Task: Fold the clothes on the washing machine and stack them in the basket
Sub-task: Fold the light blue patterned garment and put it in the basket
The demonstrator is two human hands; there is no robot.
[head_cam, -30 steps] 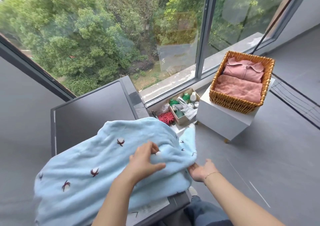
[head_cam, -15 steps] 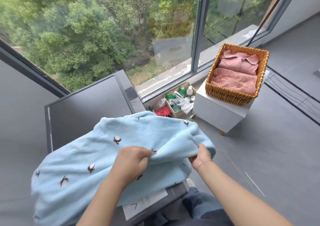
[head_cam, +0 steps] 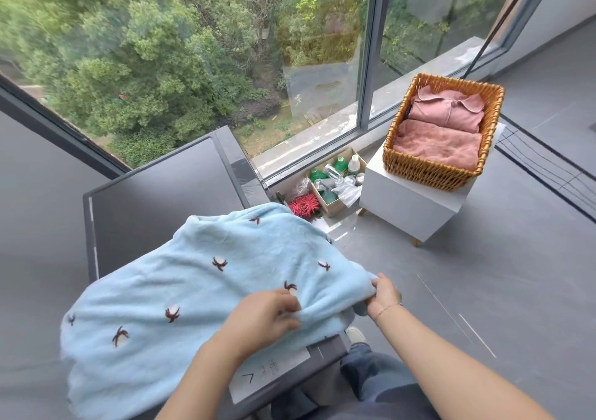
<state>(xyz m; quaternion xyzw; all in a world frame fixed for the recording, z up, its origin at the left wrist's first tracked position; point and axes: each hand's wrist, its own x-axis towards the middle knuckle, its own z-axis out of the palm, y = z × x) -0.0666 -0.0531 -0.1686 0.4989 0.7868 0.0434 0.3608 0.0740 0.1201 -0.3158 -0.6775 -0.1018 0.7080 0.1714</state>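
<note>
Clothes are represented at the lower left of the frame by a large light-blue garment (head_cam: 180, 294) with small dark embroidered motifs, which is spread over the top of the dark washing machine (head_cam: 151, 194) and hangs over its near and left edges. A printed label on the machine's near edge is partly covered by the cloth. Behind the machine, the upper half of the frame is filled by a big window (head_cam: 367, 65), through which green trees are seen. Grey floor (head_cam: 483, 274) is shown across the right side.

At the right of centre, a white stool (head_cam: 403, 200) is seen, and on its top a woven basket (head_cam: 429, 168) is carried. In the basket two folded pink garments (head_cam: 442, 142) are laid side by side, the farther one showing a collar. Between the stool and the washing machine, against the window sill, a cardboard box (head_cam: 335, 203) of bottles is placed, with a red spiky object (head_cam: 304, 203) just beside it on the left.

The left hand (head_cam: 264, 318) is laid on the blue garment near the lower centre, and a fold of cloth is pinched by its curled fingers. The right hand (head_cam: 383, 294) is closed around the garment's right edge, at the machine's near right corner, with a thin bracelet (head_cam: 387, 308) worn at the wrist. Both grips are thus closed on the blue cloth.
</note>
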